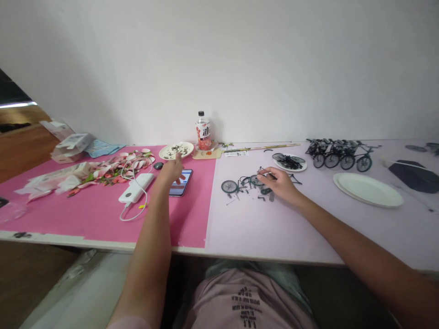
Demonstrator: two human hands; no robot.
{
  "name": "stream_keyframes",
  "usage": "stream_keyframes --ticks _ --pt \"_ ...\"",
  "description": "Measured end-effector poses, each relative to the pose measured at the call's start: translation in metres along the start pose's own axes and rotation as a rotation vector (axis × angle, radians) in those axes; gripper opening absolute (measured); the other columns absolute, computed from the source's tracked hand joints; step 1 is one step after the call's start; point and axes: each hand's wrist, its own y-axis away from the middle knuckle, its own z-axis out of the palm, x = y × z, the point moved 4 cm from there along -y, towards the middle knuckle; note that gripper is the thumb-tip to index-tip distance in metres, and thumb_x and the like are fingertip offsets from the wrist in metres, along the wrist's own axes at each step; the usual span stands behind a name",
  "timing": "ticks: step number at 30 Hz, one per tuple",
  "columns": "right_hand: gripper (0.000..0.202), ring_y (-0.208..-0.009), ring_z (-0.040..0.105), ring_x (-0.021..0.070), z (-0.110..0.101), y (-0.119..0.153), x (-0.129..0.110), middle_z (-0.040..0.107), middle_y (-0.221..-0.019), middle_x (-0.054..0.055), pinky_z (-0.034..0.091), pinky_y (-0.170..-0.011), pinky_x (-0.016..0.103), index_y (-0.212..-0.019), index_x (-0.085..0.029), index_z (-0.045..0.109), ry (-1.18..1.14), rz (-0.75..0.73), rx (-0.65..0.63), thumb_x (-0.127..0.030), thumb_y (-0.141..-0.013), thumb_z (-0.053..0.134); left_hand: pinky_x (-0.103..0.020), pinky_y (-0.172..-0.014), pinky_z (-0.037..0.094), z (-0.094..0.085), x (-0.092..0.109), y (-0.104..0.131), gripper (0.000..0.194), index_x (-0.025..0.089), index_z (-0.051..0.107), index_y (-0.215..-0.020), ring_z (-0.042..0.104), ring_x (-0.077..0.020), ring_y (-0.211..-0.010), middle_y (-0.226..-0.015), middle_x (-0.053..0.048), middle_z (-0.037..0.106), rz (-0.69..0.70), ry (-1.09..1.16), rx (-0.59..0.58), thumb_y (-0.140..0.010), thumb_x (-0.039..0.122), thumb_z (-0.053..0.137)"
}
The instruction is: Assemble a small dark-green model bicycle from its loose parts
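My left hand (171,172) hovers at the left edge of a lit smartphone (181,183) on the pink sheet, its fingers apart and nothing visible in them. Beyond the fingers is a white plate (164,152) of small dark and pale bits. Over the pale sheet, my right hand (279,183) is closed in a pinch; what the fingertips hold is too small to make out. Under and beside it lie miniature bicycle parts: a spoked wheel (229,186), a dark frame piece (244,180) and several tiny loose pieces (261,198).
A plate of black parts (302,167), a row of assembled miniature bicycles (338,153) and stacked white plates (373,191) occupy the right side. A drink bottle (203,132) stands by the wall. Leftward are a white power bank (136,188) with cable and scattered petals (106,171).
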Motion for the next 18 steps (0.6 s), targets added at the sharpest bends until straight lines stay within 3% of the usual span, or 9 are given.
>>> stream_keyframes --ticks 11,18 --pt "0.042 -0.075 0.064 0.0206 0.0007 0.0003 -0.0030 0.072 -0.089 0.007 0.054 -0.061 0.031 -0.104 -0.021 0.074 0.005 0.002 0.009 -0.059 -0.085 0.077 -0.040 -0.071 0.054 0.0046 0.0068 0.0083 0.086 0.005 0.062 -0.139 0.076 -0.0328 -0.067 -0.086 -0.022 0.078 -0.072 0.021 -0.121 -0.102 0.068 0.017" --pt "0.043 -0.080 0.065 0.0232 0.0006 0.0021 -0.0081 0.071 -0.086 0.006 0.055 -0.065 0.033 -0.105 -0.022 0.074 0.027 0.005 0.008 -0.061 -0.086 0.076 -0.037 -0.073 0.056 0.0003 0.0059 0.0053 0.082 0.007 0.069 -0.127 0.073 -0.0263 -0.061 -0.083 -0.016 0.079 0.031 0.058 0.010 -0.103 0.067 0.019"
